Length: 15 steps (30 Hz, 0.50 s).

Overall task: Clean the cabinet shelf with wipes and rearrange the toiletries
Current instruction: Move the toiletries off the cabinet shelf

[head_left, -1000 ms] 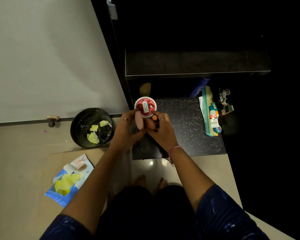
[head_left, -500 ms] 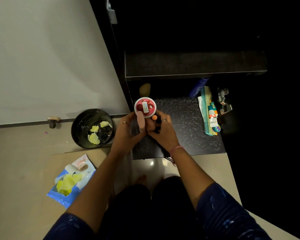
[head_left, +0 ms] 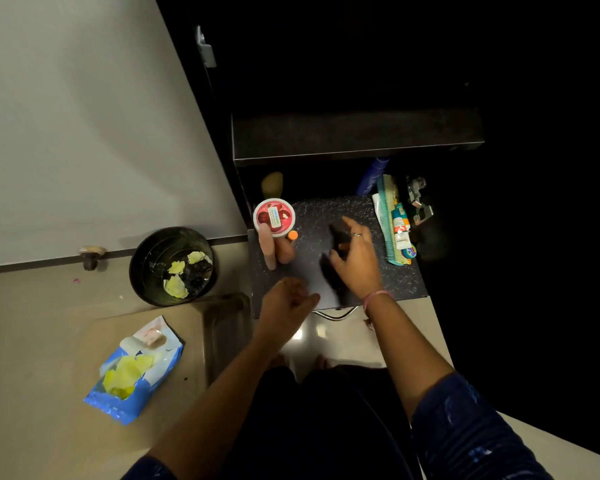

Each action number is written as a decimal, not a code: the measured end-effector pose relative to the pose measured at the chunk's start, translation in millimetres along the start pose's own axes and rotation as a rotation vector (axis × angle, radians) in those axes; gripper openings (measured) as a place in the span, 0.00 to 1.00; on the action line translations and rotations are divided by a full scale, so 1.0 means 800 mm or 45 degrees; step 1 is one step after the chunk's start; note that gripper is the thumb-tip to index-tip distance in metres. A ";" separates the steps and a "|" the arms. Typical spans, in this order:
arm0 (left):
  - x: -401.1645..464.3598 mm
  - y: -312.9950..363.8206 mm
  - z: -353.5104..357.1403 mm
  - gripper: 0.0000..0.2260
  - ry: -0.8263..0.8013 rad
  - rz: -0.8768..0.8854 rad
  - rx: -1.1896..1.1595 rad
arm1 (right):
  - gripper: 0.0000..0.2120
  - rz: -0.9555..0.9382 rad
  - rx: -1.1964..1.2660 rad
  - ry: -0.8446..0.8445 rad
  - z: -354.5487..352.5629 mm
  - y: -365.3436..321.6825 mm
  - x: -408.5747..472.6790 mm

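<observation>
A round jar with a red lid (head_left: 274, 216) stands at the left of the dark speckled cabinet shelf (head_left: 347, 209). In front of it stand two pinkish tubes (head_left: 268, 249) and a small orange cap (head_left: 293, 234). My right hand (head_left: 357, 263) hovers over the middle of the shelf with fingers spread and nothing in it. My left hand (head_left: 286, 303) is at the shelf's front edge, blurred, loosely open, holding nothing. A teal comb (head_left: 388, 209) and small tubes (head_left: 400, 228) lie along the right side. A blue bottle (head_left: 373, 174) lies behind them.
A black bin (head_left: 142, 271) with used yellow wipes stands on the floor to the left. A blue wipes pack (head_left: 136, 386) lies open nearer me. A metal hinge (head_left: 418, 202) sits at the shelf's right. An upper shelf (head_left: 357, 133) overhangs the back.
Both hands have let go of the jar and tubes, which now stand on the shelf's left. My left hand drew back toward me; my right hand moved right.
</observation>
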<state>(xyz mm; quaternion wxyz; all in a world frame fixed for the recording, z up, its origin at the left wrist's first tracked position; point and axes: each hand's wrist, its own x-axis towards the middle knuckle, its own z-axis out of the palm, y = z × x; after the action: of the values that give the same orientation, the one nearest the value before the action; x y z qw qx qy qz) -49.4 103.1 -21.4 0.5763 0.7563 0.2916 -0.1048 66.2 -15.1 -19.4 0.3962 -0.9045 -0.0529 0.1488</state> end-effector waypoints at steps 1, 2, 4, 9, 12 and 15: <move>0.000 0.012 0.009 0.10 -0.041 0.026 -0.014 | 0.29 0.028 -0.017 0.077 -0.008 0.003 0.000; 0.002 0.027 0.018 0.09 -0.074 0.058 -0.049 | 0.27 0.064 -0.035 0.151 -0.015 0.007 0.000; 0.017 0.054 0.036 0.10 -0.081 0.163 -0.068 | 0.24 0.177 -0.082 0.259 -0.027 0.019 0.003; 0.095 0.135 0.077 0.17 0.129 0.335 0.015 | 0.27 0.295 -0.328 0.267 -0.056 0.052 0.021; 0.144 0.177 0.105 0.20 0.223 0.389 0.201 | 0.28 0.286 -0.489 0.176 -0.069 0.071 0.025; 0.187 0.204 0.128 0.20 0.186 0.324 0.343 | 0.29 0.229 -0.549 0.093 -0.075 0.084 0.027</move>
<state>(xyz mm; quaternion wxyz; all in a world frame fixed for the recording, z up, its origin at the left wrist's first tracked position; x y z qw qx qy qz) 181.1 28.8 4.9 0.4556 0.8630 0.2179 -0.0138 103.6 -98.2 -34.8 0.1806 -0.9740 0.0118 0.1359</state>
